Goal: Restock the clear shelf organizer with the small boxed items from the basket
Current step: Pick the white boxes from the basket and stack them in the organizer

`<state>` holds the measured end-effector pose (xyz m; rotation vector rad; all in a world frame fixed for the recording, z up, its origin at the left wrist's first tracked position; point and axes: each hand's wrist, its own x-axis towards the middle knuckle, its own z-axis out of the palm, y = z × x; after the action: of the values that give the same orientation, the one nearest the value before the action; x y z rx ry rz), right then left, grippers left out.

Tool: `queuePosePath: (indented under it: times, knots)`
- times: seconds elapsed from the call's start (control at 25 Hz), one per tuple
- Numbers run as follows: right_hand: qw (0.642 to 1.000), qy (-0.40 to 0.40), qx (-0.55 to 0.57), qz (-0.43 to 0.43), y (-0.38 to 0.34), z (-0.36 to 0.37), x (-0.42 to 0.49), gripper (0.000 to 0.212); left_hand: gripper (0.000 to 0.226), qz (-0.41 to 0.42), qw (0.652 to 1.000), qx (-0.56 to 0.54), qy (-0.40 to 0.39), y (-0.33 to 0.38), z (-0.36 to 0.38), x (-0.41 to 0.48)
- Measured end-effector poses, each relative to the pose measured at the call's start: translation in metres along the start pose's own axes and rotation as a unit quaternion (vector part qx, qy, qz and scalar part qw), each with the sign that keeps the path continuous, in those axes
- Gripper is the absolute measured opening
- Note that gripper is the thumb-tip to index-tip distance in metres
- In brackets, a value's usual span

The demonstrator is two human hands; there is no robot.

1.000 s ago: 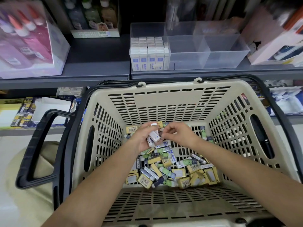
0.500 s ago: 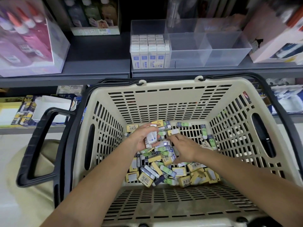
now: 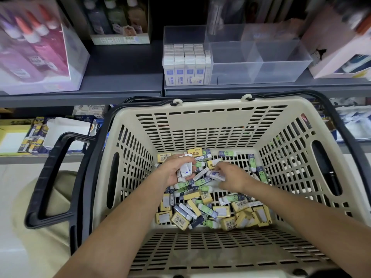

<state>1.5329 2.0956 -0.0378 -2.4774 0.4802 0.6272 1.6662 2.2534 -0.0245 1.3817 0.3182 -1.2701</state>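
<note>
A beige plastic basket [image 3: 210, 125] holds a heap of small boxes [image 3: 202, 209] in yellow, green and white with blue. Inside it, my left hand [image 3: 172, 171] is closed around several white and blue boxes [image 3: 185, 170]. Just to the right, my right hand [image 3: 230, 176] pinches one white and blue box [image 3: 216, 175] at the top of the heap. On the grey shelf behind stands the clear shelf organizer [image 3: 281, 63]. Its left compartment is packed with upright white and blue boxes [image 3: 186, 65]; the middle and right compartments hold nothing.
A black basket handle [image 3: 52, 177] juts out to the left. A display box of pink bottles [image 3: 34, 49] stands left on the shelf [image 3: 120, 77], a pink and white carton [image 3: 341, 47] right. A lower shelf holds more stationery [image 3: 36, 135].
My right hand dropped away from my left hand into the heap and took hold of a white and blue box. My left hand kept its boxes and stayed nearly in place.
</note>
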Motion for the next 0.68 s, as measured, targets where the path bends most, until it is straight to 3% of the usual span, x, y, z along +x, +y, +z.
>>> queuePosePath:
  times: [0.16, 0.24, 0.36, 0.48, 0.56, 0.68]
  knots:
    - [0.966, 0.114, 0.228, 0.053, -0.021, -0.031, 0.003, 0.013, 0.027, 0.015, 1.000, -0.007, -0.015, -0.001, 0.002, 0.001]
    - [0.939, 0.187, 0.286, 0.022, -0.041, -0.033, -0.003, 0.008, 0.027, 0.013, 0.999, -0.023, -0.040, -0.001, 0.006, 0.001]
    - [0.957, 0.201, 0.167, -0.123, -0.061, -0.021, -0.016, 0.017, 0.042, -0.005, 0.994, -0.058, -0.088, -0.001, 0.011, -0.002]
    - [0.960, 0.174, 0.110, -0.188, -0.061, -0.014, -0.019, 0.013, 0.026, 0.026, 0.997, -0.041, -0.067, -0.001, 0.012, 0.000]
    - [0.959, 0.185, 0.125, -0.172, -0.054, -0.015, -0.015, 0.006, 0.013, 0.034, 0.997, -0.041, -0.053, -0.001, 0.011, 0.001]
    - [0.973, 0.185, 0.119, -0.068, -0.038, -0.018, -0.004, 0.017, 0.013, 0.023, 0.999, -0.033, -0.025, -0.002, 0.007, 0.002]
